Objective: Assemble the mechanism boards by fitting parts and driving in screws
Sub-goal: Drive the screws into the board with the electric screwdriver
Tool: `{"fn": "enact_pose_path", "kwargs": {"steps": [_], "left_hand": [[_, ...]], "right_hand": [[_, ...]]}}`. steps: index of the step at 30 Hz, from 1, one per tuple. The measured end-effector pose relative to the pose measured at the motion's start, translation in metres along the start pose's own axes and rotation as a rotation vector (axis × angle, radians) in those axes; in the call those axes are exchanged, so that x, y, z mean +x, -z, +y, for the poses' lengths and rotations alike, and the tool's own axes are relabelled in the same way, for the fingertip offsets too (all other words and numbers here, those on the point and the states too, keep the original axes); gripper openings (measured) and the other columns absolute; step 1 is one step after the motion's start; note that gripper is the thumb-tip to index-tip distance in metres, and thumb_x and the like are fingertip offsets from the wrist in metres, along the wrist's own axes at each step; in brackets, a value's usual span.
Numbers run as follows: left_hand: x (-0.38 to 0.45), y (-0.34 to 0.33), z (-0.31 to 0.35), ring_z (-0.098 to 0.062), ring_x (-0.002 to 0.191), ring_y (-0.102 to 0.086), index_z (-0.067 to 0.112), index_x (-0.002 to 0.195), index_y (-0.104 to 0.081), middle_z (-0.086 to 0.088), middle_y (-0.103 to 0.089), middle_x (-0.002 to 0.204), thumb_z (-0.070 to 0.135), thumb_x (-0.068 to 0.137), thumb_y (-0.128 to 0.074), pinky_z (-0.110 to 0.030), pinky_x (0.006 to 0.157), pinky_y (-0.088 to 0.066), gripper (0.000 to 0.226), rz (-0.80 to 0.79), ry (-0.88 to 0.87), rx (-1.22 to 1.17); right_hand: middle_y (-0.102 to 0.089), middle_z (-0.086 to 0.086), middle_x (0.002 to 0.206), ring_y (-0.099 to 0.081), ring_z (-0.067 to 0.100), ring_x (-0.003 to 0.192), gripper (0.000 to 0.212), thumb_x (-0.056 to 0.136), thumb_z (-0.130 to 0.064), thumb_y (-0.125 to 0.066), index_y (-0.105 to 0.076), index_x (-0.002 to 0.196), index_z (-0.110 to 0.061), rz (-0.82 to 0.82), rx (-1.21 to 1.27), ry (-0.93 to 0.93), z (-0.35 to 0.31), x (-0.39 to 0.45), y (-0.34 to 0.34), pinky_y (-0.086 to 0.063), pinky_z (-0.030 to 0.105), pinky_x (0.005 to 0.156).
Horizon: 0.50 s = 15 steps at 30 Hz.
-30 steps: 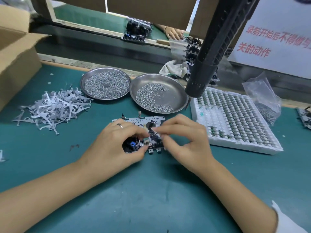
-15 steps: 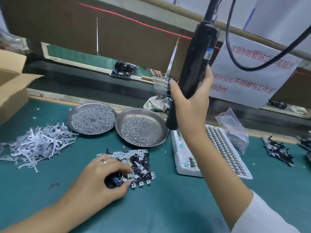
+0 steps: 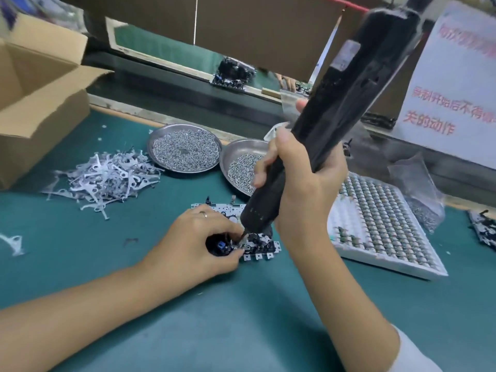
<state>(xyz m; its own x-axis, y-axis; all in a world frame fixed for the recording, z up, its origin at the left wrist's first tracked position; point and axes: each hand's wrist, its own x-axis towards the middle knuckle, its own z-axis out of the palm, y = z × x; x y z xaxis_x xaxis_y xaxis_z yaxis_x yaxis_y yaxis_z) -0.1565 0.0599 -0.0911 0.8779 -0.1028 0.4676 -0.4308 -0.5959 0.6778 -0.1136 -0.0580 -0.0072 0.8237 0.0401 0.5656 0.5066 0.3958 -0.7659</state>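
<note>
I see right hand point(image 3: 300, 183) fingers wrapped round black electric screwdriver point(image 3: 330, 103), tip on mechanism board point(image 3: 257, 242), left hand point(image 3: 193, 242) fingers curled, pinching board's near-left edge on green mat point(image 3: 241, 318).

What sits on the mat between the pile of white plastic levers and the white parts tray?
In the head view, the mechanism board lies between the levers and tray, with the left hand gripping it and the screwdriver tip down on it.

Even bright overhead light, soft shadows, motion blur esp. top edges, wide-angle warp.
</note>
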Motion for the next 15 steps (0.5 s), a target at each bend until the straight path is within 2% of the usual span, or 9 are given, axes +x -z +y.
{"fn": "enact_pose_path", "kwargs": {"steps": [4,10,15], "left_hand": [[0.0001,-0.0005,-0.0014,-0.003,0.079,-0.052,0.020,0.078,-0.074,0.029,-0.055,0.071,0.025,0.061,-0.074,-0.011,0.077,-0.040,0.018,-0.001,0.003,0.001],[-0.0006,-0.0016,-0.0028,-0.007,0.077,-0.054,0.021,0.078,-0.073,0.017,-0.064,0.071,0.025,0.063,-0.075,-0.022,0.077,-0.044,0.016,0.003,0.007,-0.006],[-0.0002,-0.0014,-0.0013,-0.007,0.075,-0.053,0.020,0.076,-0.072,0.020,-0.059,0.069,0.024,0.063,-0.075,-0.024,0.075,-0.044,0.014,0.004,0.004,-0.009]], "right_hand": [[-0.048,-0.004,0.051,-0.042,0.018,0.039,0.014,0.085,-0.003,-0.053,-0.045,0.093,-0.010,-0.003,0.009,-0.011,0.0011,-0.0027,-0.0004,-0.038,0.023,0.044],[-0.048,-0.003,0.050,-0.042,0.019,0.039,0.014,0.085,-0.002,-0.053,-0.046,0.092,-0.012,-0.003,-0.004,-0.009,0.0017,-0.0057,0.0016,-0.038,0.024,0.045],[-0.049,-0.004,0.051,-0.043,0.019,0.038,0.013,0.085,-0.003,-0.054,-0.046,0.091,-0.012,0.013,-0.014,-0.017,0.0024,-0.0061,0.0012,-0.039,0.023,0.045]]}}
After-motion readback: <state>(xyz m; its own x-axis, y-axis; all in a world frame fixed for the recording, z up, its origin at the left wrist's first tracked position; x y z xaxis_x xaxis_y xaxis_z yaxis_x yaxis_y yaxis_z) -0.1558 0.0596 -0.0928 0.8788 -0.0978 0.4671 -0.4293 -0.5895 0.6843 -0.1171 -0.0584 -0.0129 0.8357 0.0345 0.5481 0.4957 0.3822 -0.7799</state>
